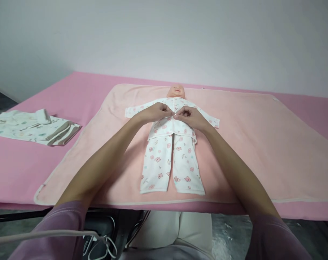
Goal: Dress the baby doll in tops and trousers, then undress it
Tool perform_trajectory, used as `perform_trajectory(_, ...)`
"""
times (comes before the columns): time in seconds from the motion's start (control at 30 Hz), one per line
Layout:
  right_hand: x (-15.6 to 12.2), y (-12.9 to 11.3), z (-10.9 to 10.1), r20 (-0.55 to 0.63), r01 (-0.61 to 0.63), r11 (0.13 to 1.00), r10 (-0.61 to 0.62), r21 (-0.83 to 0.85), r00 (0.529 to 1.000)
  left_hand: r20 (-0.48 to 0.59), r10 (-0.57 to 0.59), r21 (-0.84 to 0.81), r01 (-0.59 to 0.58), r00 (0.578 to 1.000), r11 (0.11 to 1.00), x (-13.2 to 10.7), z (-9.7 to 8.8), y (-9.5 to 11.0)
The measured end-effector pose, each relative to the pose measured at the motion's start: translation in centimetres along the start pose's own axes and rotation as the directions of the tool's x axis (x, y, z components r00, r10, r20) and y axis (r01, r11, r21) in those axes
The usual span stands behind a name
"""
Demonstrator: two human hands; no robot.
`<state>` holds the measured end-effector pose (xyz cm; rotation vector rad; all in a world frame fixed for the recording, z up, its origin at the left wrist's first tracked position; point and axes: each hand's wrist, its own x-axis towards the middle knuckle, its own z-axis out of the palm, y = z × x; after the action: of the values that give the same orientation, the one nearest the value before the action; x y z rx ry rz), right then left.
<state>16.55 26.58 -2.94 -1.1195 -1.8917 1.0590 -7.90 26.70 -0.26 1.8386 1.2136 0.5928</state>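
A baby doll [176, 91] lies on its back with its head toward the wall. It wears a white printed pajama top [161, 129] with both sleeves spread out, and matching pajama pants [156, 166] with the legs side by side. My left hand [160, 112] pinches the top's front edge at mid-chest. From the other side, my right hand [190, 116] pinches the same front opening, its fingertips almost meeting the left ones. Whatever small fastener may be between the fingertips is too hidden to make out.
Under the doll a peach blanket [261, 144] covers much of the pink table [14, 169]. Folded printed baby clothes [31, 126] lie at the left. A white wall [164, 39] stands behind the table. A pale cable [44, 234] crosses the lower left, below the table's front edge.
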Motion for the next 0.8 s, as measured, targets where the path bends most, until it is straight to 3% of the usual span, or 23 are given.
perform_trajectory(0.2, 0.1, 0.8, 1.1, -0.109, 0.01, 1.0, -0.007, 0.021, 0.994, -0.012, -0.013, -0.011, 0.012, 1.0, 1.0, -0.1, 0.0, 0.0)
perform_trajectory(0.37, 0.3, 0.3, -0.1, -0.136, 0.013, 1.0, -0.016, -0.029, 0.991, -0.023, -0.003, -0.069, 0.002, 1.0, 0.998, -0.1, -0.1, 0.3)
perform_trajectory(0.57, 2.7, -2.3, -1.1, -0.142, -0.157, 0.979, 0.138, -0.129, 0.98, -0.145, -0.106, -0.025, 0.104, 0.984, 0.994, 2.5, 0.0, 0.8)
perform_trajectory(0.7, 4.5, -1.6, -0.2, -0.187, -0.189, 0.965, 0.155, -0.18, 0.97, -0.156, -0.109, -0.008, 0.109, 0.982, 0.994, 4.1, 0.0, -0.2)
perform_trajectory(0.8, 5.0, -0.4, -0.2, -0.111, -0.147, 0.982, 0.134, -0.117, 0.985, -0.146, -0.122, -0.046, 0.117, 0.982, 0.992, 4.5, -0.2, -1.1)
